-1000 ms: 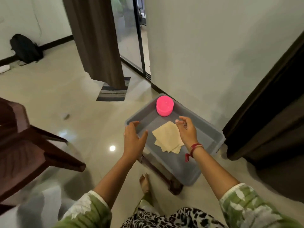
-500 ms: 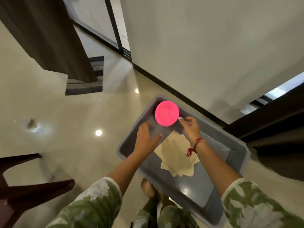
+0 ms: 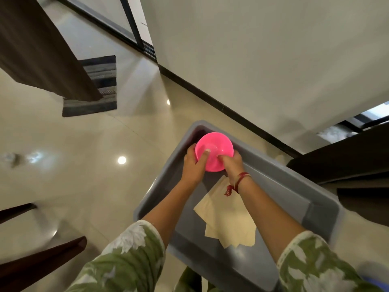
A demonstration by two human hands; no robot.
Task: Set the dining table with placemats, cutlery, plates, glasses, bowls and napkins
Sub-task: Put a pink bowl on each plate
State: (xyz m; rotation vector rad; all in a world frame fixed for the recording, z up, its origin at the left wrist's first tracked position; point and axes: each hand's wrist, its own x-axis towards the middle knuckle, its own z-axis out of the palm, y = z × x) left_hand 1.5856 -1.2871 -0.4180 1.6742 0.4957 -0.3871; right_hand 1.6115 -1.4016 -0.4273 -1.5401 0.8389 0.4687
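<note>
head cam: both hands, left hand and right hand, clasp the pink plastic bowl by its sides. looks light, rigid, probably slick, so the rim's safest.

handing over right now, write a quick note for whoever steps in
Hands: left hand and right hand each have a grip on the round pink plastic bowl, one on each side.
Bowl: upside down at the far end of the grey plastic tub; whether it has left the tub floor, I cannot tell.
Cream paper napkins: loose pile on the tub floor, below the right forearm.
Done: unknown, the dining table is out of view.
Left: probably carry the bowl to the table, then fetch the napkins.
</note>
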